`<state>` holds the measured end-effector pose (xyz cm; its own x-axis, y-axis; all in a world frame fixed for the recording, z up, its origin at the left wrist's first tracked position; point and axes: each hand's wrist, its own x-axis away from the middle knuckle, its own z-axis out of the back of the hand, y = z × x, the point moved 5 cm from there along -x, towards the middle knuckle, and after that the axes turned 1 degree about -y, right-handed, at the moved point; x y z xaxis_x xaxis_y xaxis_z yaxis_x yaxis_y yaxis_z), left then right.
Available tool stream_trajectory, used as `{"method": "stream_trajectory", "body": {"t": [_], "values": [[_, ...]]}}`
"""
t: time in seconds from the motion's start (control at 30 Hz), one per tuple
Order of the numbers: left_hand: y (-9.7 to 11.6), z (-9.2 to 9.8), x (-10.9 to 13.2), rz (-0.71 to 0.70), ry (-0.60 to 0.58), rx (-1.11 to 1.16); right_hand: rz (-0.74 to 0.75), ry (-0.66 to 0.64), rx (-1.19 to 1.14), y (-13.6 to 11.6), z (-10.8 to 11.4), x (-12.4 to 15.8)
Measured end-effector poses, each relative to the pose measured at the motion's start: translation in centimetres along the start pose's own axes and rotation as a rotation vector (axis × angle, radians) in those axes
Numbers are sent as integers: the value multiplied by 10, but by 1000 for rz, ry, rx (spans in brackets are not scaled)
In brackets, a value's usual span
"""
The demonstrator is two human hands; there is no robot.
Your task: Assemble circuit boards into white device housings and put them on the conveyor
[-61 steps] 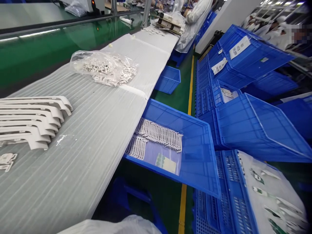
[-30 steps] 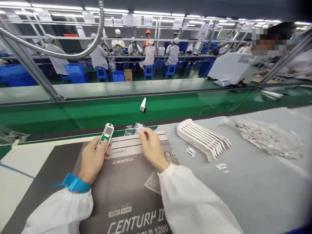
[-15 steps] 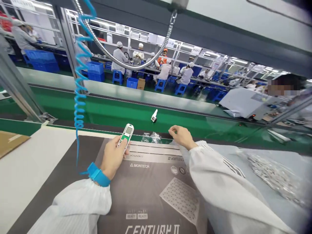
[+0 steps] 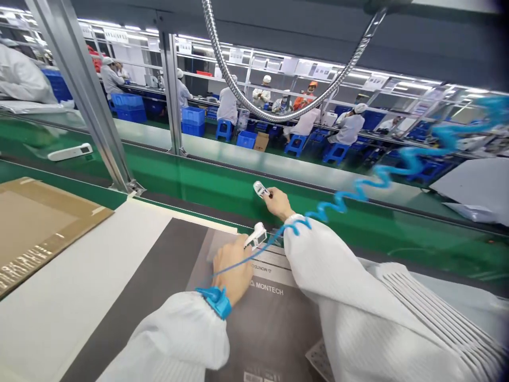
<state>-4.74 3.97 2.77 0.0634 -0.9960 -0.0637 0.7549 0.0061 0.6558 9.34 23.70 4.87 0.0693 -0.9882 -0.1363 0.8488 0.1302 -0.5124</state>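
Observation:
My left hand [image 4: 234, 269], with a blue wrist strap [image 4: 217, 301], is closed on a white handheld device [image 4: 256, 236] that has an angled head and a small dark screen. It is above the far end of a dark printed carton sheet [image 4: 274, 313]. My right hand [image 4: 278, 203] reaches out over the green belt [image 4: 207, 178] and pinches a small white and silver-grey device part [image 4: 260, 189]. The finger undersides are hidden. A blue coiled cord [image 4: 353, 190] crosses in front of the right sleeve down to the left wrist.
Another white device [image 4: 70, 152] lies on the belt at left. Brown cardboard [image 4: 43, 225] rests on the white tabletop [image 4: 107, 270]. Metal posts [image 4: 85, 90] stand at the bench's far edge, and a flexible metal hose [image 4: 274, 115] hangs above. Several people work beyond the belt.
The view has turned left. My right hand, empty before, now holds a part over the belt. In my left hand, the angled white device replaces the one with a bare green board.

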Motion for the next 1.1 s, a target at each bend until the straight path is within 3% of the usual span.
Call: {"method": "stream_trajectory", "body": {"t": [0.13, 0.2, 0.27, 0.33, 0.4, 0.47, 0.67, 0.73, 0.8, 0.9, 1.0, 1.1], "values": [[10, -6, 5, -92, -87, -122, 325, -163, -129, -70, -3, 38], [13, -7, 8, -112, -117, -169, 597, -359, -196, -106, -15, 74], [11, -9, 10, -110, -164, -247, 642, -396, -152, -121, -24, 97], [9, -13, 10, -130, -206, -319, 602, -322, -99, -119, -24, 108], [7, -15, 9, -150, -205, -334, 531, -208, -49, -102, -7, 116], [6, -13, 8, -141, -176, -309, 446, -116, 11, -70, 24, 128], [4, -7, 7, -31, -147, -268, 35, 92, 294, 87, 135, 200], [5, -7, 7, -27, -148, -267, -112, 155, 426, 135, 156, 230], [5, -6, 7, -31, -134, -264, -233, 161, 594, 168, 163, 254], [4, -4, 7, -38, -106, -236, -219, 187, 726, 181, 155, 276], [2, 0, 5, -40, -75, -116, -113, 241, 808, 174, 144, 283], [-3, 4, 2, -4, -72, 106, -84, 269, 790, 167, 147, 285]]}}
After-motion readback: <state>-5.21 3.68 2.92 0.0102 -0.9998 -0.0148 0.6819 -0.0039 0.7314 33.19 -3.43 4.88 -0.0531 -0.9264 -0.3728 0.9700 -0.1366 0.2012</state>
